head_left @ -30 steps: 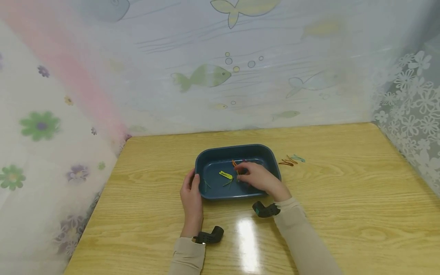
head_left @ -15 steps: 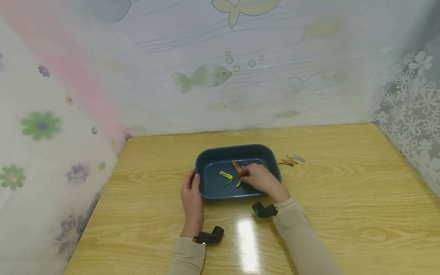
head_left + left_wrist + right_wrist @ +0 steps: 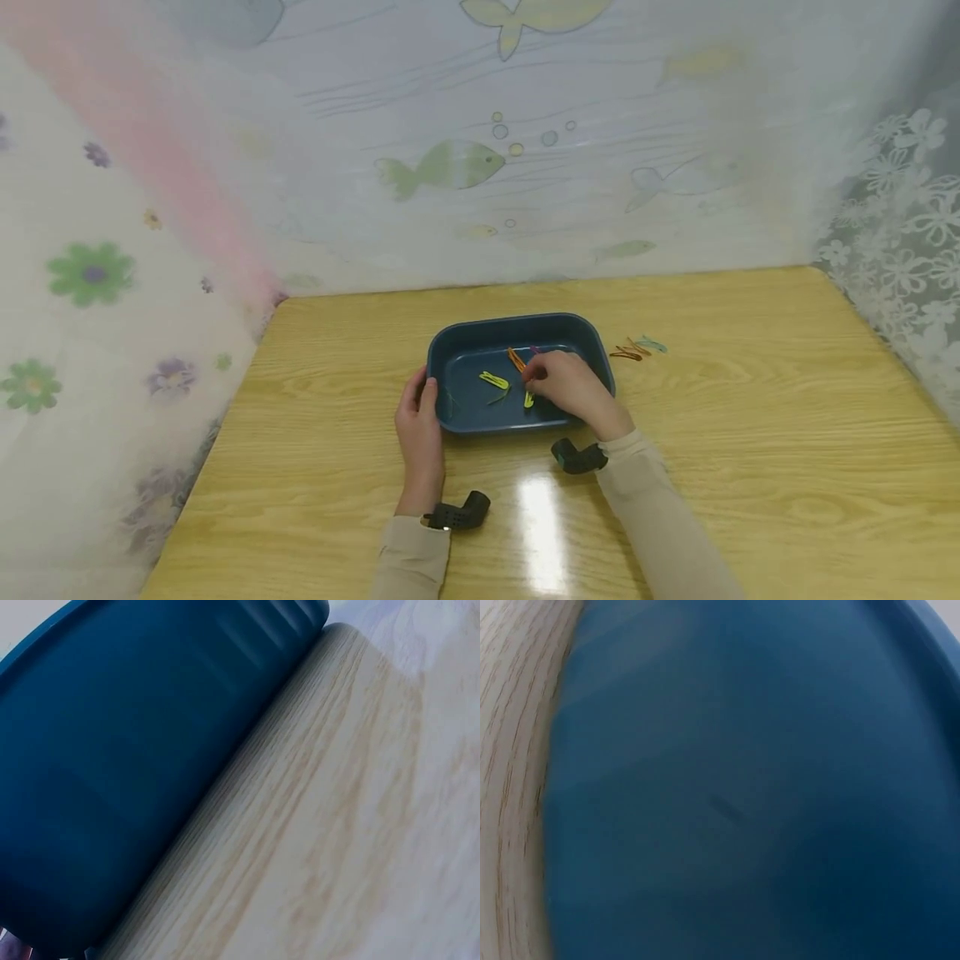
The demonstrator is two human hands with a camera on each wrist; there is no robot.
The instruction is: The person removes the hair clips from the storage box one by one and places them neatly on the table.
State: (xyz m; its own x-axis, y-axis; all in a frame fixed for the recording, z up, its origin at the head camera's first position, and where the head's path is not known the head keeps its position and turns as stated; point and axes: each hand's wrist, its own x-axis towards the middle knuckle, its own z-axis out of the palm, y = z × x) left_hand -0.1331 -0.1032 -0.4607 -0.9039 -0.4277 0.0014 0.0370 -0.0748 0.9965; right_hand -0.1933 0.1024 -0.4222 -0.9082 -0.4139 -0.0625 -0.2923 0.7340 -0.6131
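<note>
My left hand [image 3: 418, 425] grips the left end of a dark blue rectangular tray [image 3: 480, 432], its thumb at the rim. Inside the tray, my right hand [image 3: 570, 385] pinches a yellow snap hair clip [image 3: 529, 401] that points down from the fingertips. A yellow-green hair clip [image 3: 494, 381] lies to the left of these fingers, with a thin green clip [image 3: 498, 396] just below it. Behind the fingers are an orange hair clip [image 3: 515, 358] and a purple clip [image 3: 535, 350], partly hidden. Both wrist views show mainly the tray's outer wall [image 3: 135, 750].
On the wooden table [image 3: 750, 433], right of the tray, lie a brown hair clip [image 3: 626, 355], an orange-brown clip [image 3: 637, 346] and a teal clip [image 3: 654, 343]. A faint thin clip [image 3: 451, 406] is near the tray's left end. Patterned curtains [image 3: 525, 208] enclose the table.
The yellow clip at my right fingertips has come into fuller view and swung from slanting left to nearly straight down. My left hand and the tray have hardly moved.
</note>
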